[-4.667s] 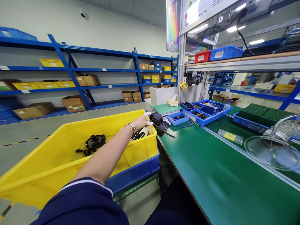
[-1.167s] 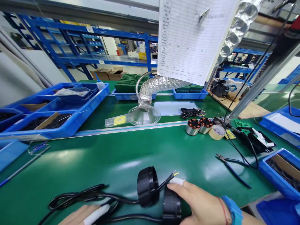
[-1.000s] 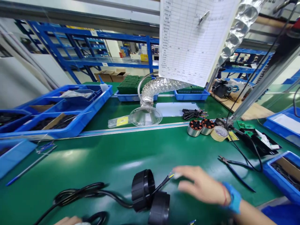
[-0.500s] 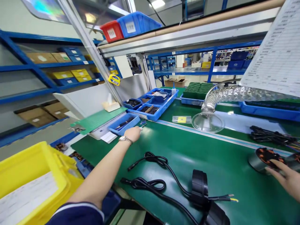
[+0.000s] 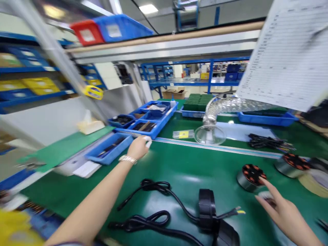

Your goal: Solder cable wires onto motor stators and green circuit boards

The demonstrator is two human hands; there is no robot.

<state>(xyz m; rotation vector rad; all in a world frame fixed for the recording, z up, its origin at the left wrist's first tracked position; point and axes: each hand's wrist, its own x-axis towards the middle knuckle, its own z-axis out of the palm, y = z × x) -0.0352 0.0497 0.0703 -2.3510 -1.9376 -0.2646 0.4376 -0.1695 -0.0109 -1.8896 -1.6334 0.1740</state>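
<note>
Left hand [image 5: 138, 147], toward 8 o'clock from the middle of the view, curls above the bench near the corner of a light-blue bin; white covers a fingertip, and I cannot tell whether it pinches anything. Toward 4 o'clock, the right hand [image 5: 282, 208] has its thumb and index finger parted, the index fingertip at the rim of the nearer copper-wound stator [image 5: 248, 179]; its other fingers are mostly hidden, so I cannot tell whether it grips.

Under all this spreads the green bench top [image 5: 174, 160]. At 1 o'clock from the left hand lies the divided blue tray [image 5: 164, 124], with dark small parts in its compartments. Toward 2 to 3 o'clock, a flexible aluminium duct [image 5: 217, 107] ends in a clear round hood [image 5: 210, 135]. The light-blue bin [image 5: 119, 152] sits at 9 o'clock from the left hand.

Around 6 o'clock, 2 black cables lie looped, leading to 2 ribbed black caps [image 5: 207, 208] at 5 o'clock. Both stators stand upright, the farther stator [image 5: 289, 167] apart from the nearer, at 3 o'clock from it. Just beside that farther stator, at 4 o'clock, is a tape roll [image 5: 316, 182].
</note>
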